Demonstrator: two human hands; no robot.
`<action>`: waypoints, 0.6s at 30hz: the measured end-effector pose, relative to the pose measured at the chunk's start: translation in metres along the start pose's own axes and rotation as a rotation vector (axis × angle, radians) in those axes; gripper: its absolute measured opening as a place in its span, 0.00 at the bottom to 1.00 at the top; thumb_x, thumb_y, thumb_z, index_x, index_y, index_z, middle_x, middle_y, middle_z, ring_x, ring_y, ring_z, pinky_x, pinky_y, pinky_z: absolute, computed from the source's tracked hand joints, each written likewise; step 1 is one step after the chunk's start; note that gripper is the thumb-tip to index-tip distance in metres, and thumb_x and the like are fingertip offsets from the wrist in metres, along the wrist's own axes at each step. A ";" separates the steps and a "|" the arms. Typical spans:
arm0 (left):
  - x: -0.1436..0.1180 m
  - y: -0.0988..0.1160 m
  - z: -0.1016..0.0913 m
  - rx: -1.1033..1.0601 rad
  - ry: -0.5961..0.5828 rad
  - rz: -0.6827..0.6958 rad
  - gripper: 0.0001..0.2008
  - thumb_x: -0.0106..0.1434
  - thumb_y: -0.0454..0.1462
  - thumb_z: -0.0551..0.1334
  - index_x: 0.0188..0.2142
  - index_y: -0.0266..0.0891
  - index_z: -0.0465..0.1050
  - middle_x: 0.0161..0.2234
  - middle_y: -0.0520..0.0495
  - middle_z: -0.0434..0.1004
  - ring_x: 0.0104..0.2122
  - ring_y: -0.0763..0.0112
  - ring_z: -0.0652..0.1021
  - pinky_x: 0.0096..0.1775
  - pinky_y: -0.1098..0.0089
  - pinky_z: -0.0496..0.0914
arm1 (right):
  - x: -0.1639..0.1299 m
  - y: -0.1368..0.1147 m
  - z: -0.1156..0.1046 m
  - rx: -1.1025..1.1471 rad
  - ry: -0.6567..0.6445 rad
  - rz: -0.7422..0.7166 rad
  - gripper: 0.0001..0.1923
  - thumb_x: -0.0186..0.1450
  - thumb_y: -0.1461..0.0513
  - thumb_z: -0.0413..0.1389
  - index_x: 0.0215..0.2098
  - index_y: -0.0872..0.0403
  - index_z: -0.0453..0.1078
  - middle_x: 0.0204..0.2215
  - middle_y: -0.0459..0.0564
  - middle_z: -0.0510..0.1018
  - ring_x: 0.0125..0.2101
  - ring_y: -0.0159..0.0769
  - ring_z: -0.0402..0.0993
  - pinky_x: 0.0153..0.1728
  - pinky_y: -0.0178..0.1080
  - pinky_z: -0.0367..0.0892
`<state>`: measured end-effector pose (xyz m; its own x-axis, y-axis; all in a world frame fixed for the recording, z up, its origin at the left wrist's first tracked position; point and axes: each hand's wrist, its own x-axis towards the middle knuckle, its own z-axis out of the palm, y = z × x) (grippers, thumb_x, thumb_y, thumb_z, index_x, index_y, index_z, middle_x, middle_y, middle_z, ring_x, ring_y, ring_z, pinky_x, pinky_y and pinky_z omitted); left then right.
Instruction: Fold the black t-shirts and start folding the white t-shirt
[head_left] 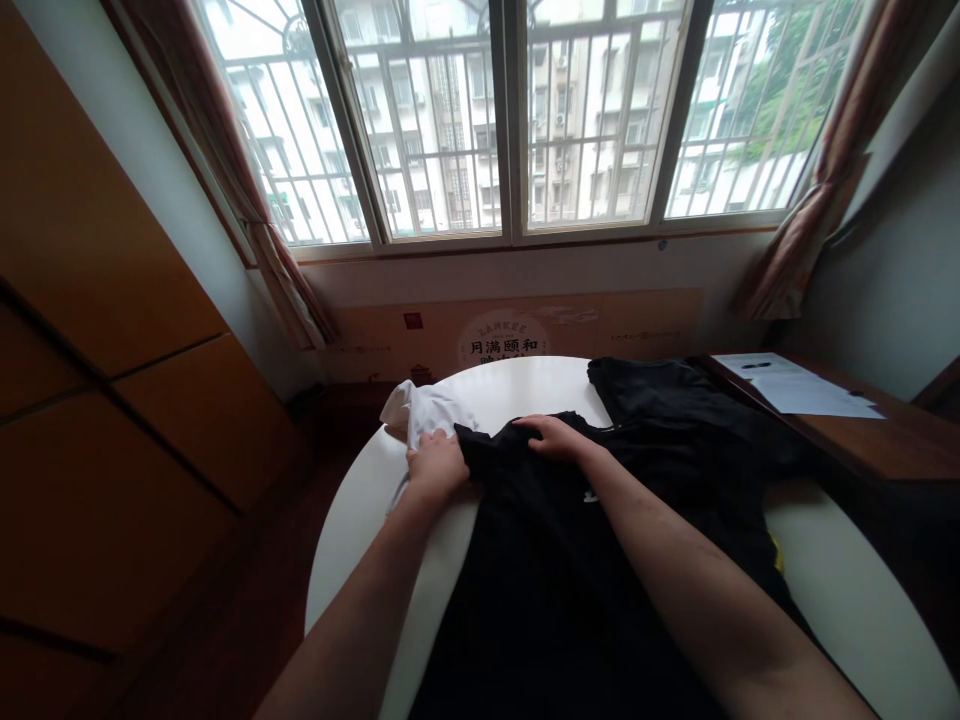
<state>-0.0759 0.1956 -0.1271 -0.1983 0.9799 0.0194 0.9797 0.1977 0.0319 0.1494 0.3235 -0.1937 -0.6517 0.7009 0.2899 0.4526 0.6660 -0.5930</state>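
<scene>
Black shirt [570, 560] spread on round surface [847, 590], top edge not yet folded. Left hand [437, 464] fingers curled, pinching its corner beside white cloth [424, 410]. Right hand [555, 436] fingers flat, pressing the collar edge. Second dark garment [660, 385] behind, untouched.

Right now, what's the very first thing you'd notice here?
A big black garment spread across the round white table, with the left hand and right hand pressing its far edge. A white cloth lies bunched beside the left hand, under bright barred windows.
</scene>
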 end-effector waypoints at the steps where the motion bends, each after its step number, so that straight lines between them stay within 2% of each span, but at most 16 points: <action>1: 0.000 -0.007 -0.004 0.007 -0.013 -0.005 0.21 0.63 0.37 0.60 0.56 0.40 0.72 0.57 0.33 0.66 0.55 0.42 0.65 0.50 0.43 0.67 | -0.001 0.002 -0.001 0.009 0.006 0.004 0.31 0.59 0.70 0.54 0.62 0.56 0.70 0.60 0.52 0.72 0.61 0.39 0.67 0.66 0.40 0.57; 6: -0.004 -0.044 -0.017 0.008 -0.063 -0.035 0.18 0.60 0.32 0.60 0.50 0.45 0.75 0.56 0.37 0.67 0.55 0.44 0.66 0.48 0.46 0.69 | -0.003 0.004 -0.004 -0.011 0.030 0.036 0.31 0.60 0.69 0.54 0.62 0.56 0.68 0.60 0.51 0.71 0.60 0.36 0.67 0.65 0.36 0.58; 9: -0.004 -0.054 -0.019 -0.020 -0.059 -0.100 0.20 0.58 0.30 0.60 0.49 0.45 0.76 0.56 0.36 0.68 0.55 0.42 0.66 0.47 0.47 0.69 | -0.003 0.001 -0.006 -0.094 0.048 0.081 0.29 0.63 0.68 0.53 0.63 0.56 0.68 0.62 0.52 0.69 0.62 0.35 0.65 0.66 0.35 0.54; 12: -0.002 -0.054 -0.022 0.002 -0.074 -0.155 0.21 0.57 0.30 0.59 0.49 0.44 0.75 0.57 0.35 0.68 0.54 0.41 0.67 0.47 0.46 0.69 | -0.003 0.001 -0.006 -0.207 0.033 0.179 0.27 0.69 0.60 0.52 0.65 0.59 0.66 0.64 0.59 0.65 0.66 0.45 0.59 0.68 0.44 0.50; 15: -0.002 -0.052 -0.025 0.015 -0.117 -0.209 0.21 0.58 0.31 0.58 0.51 0.44 0.74 0.58 0.36 0.66 0.55 0.41 0.66 0.48 0.44 0.68 | -0.004 0.002 -0.005 -0.301 -0.027 0.293 0.32 0.71 0.52 0.51 0.68 0.60 0.60 0.68 0.62 0.57 0.70 0.55 0.49 0.68 0.58 0.44; 18: -0.003 -0.054 -0.027 0.010 -0.138 -0.229 0.22 0.60 0.31 0.58 0.53 0.42 0.72 0.59 0.35 0.64 0.56 0.41 0.65 0.49 0.42 0.67 | -0.004 0.004 -0.005 -0.359 -0.068 0.367 0.35 0.73 0.49 0.47 0.72 0.59 0.54 0.71 0.61 0.50 0.71 0.56 0.42 0.69 0.61 0.39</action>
<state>-0.1292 0.1810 -0.1024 -0.4101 0.9036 -0.1238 0.9100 0.4144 0.0099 0.1569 0.3241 -0.1938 -0.4430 0.8949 0.0546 0.8317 0.4329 -0.3476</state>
